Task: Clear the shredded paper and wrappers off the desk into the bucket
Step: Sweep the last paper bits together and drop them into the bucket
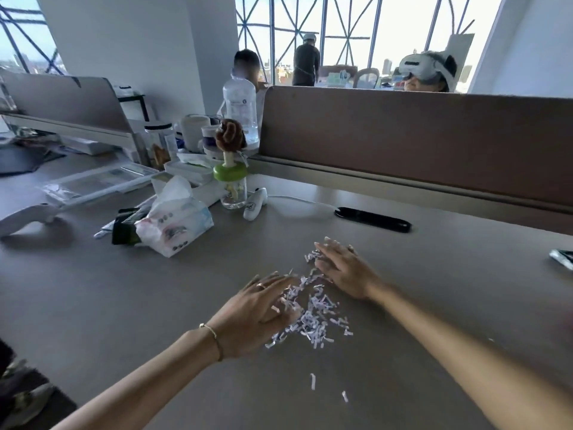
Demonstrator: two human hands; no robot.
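A loose heap of white and purple shredded paper [314, 318] lies in the middle of the grey desk [130, 302]. My left hand [257, 315] rests palm down on the heap's left side, fingers spread. At the heap's far right edge my right hand [344, 268] lies flat, its fingers over a few shreds. Two stray shreds [313, 381] sit nearer to me. A shiny wrapper [562, 259] lies at the desk's right edge. No bucket is in view.
A tissue pack [173, 225], a dark packet [124, 229], a green-lidded jar [233, 189], a white controller [255, 203] and a black flat device [372, 220] stand beyond the heap. A brown partition [418, 144] closes the back. People sit behind it.
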